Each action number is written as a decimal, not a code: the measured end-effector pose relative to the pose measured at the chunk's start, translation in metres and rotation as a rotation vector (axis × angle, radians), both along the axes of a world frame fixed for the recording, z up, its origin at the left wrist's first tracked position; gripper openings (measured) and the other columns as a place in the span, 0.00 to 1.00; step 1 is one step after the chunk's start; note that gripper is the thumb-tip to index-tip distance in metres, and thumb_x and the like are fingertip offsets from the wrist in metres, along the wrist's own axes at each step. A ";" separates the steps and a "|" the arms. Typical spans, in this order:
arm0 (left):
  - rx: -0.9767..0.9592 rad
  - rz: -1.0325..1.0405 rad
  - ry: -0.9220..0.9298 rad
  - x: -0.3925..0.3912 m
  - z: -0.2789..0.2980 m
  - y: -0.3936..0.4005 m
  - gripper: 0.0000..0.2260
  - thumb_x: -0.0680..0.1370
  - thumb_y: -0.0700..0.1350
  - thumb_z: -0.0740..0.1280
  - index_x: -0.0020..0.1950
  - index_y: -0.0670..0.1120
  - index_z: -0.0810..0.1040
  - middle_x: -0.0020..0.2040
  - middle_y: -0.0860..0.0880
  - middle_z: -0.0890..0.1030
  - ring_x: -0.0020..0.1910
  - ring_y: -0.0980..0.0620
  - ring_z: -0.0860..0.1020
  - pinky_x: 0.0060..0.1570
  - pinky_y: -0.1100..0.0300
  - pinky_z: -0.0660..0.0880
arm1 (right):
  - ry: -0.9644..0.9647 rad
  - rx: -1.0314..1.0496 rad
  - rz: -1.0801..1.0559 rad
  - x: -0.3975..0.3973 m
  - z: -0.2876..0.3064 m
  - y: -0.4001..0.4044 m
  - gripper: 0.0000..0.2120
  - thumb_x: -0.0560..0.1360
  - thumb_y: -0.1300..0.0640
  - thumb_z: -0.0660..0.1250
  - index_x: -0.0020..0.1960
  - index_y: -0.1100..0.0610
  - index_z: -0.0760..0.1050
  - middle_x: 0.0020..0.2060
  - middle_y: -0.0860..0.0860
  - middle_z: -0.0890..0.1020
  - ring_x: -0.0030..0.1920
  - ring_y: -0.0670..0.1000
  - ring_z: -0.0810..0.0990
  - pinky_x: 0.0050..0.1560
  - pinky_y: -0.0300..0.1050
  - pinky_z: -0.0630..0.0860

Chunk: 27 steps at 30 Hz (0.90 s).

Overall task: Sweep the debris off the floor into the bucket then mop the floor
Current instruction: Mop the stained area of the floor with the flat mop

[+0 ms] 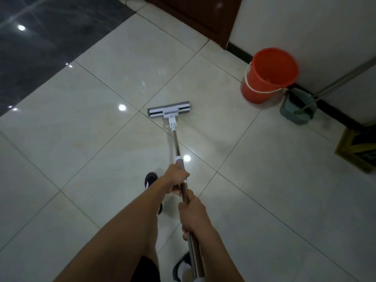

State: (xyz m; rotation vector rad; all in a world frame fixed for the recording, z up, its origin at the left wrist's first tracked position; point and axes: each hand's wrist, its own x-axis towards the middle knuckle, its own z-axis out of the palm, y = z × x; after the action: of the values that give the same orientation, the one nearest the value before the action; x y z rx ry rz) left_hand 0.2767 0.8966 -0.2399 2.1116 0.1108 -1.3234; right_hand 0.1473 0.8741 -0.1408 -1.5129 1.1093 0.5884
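Nearest, the right hand (193,212) wraps its fingers around the steel mop (176,139) handle; just beyond, the left hand (176,178) grips it too. The mop's flat head lies on the pale tiled floor (81,119). Far right, an orange bucket (268,76) stands against the wall (305,23).

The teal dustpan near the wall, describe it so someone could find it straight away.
Follow the white wall on the right down to its black skirting. There an orange bucket stands, and the teal dustpan sits beside it, nearer you. It is the low, dull green one, with a long metal handle leaning against the wall.
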 end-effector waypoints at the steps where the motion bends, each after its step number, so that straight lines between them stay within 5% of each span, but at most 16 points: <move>1: 0.004 0.011 0.005 -0.020 0.003 0.005 0.10 0.80 0.44 0.70 0.54 0.39 0.72 0.49 0.42 0.78 0.39 0.51 0.78 0.31 0.61 0.73 | -0.004 0.006 0.004 -0.020 0.007 0.004 0.10 0.82 0.53 0.57 0.62 0.45 0.68 0.44 0.53 0.78 0.36 0.50 0.75 0.40 0.47 0.78; 5: 0.003 0.078 0.078 -0.075 0.019 0.024 0.12 0.79 0.43 0.70 0.58 0.38 0.73 0.49 0.41 0.79 0.41 0.48 0.80 0.33 0.57 0.77 | 0.007 -0.041 0.118 -0.074 0.022 0.019 0.18 0.81 0.57 0.55 0.69 0.47 0.67 0.50 0.52 0.79 0.44 0.53 0.80 0.46 0.48 0.80; 9: -0.009 0.108 0.081 -0.100 0.027 0.041 0.14 0.78 0.43 0.70 0.59 0.38 0.74 0.51 0.39 0.80 0.46 0.43 0.82 0.42 0.49 0.81 | 0.006 -0.093 0.145 -0.095 0.033 0.037 0.22 0.81 0.58 0.57 0.74 0.47 0.66 0.53 0.51 0.80 0.44 0.48 0.80 0.38 0.36 0.73; 15: -0.070 0.172 0.102 -0.101 0.047 0.088 0.08 0.80 0.40 0.67 0.56 0.45 0.71 0.44 0.40 0.81 0.34 0.45 0.81 0.30 0.52 0.79 | -0.012 -0.184 0.110 -0.098 0.040 0.092 0.21 0.82 0.59 0.59 0.74 0.49 0.68 0.54 0.53 0.81 0.46 0.51 0.81 0.49 0.45 0.81; 24: -0.090 0.054 0.134 -0.102 0.070 0.252 0.09 0.80 0.39 0.68 0.58 0.42 0.72 0.44 0.43 0.79 0.36 0.49 0.80 0.31 0.53 0.80 | 0.055 -0.209 0.025 -0.094 0.066 0.272 0.22 0.80 0.60 0.59 0.73 0.49 0.68 0.47 0.53 0.83 0.38 0.48 0.79 0.37 0.40 0.78; 27: -0.075 0.002 0.117 -0.102 0.074 0.305 0.16 0.79 0.40 0.69 0.66 0.41 0.72 0.46 0.44 0.78 0.37 0.49 0.81 0.31 0.56 0.79 | 0.034 -0.188 0.002 -0.092 0.083 0.328 0.22 0.80 0.61 0.58 0.72 0.49 0.69 0.45 0.49 0.81 0.37 0.46 0.77 0.33 0.35 0.72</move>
State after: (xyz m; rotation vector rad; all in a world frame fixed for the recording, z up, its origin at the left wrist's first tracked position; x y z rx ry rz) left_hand 0.1747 1.2017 -0.1655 1.9705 0.1107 -1.4278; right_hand 0.0557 1.2020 -0.0575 -1.6703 1.2169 0.5235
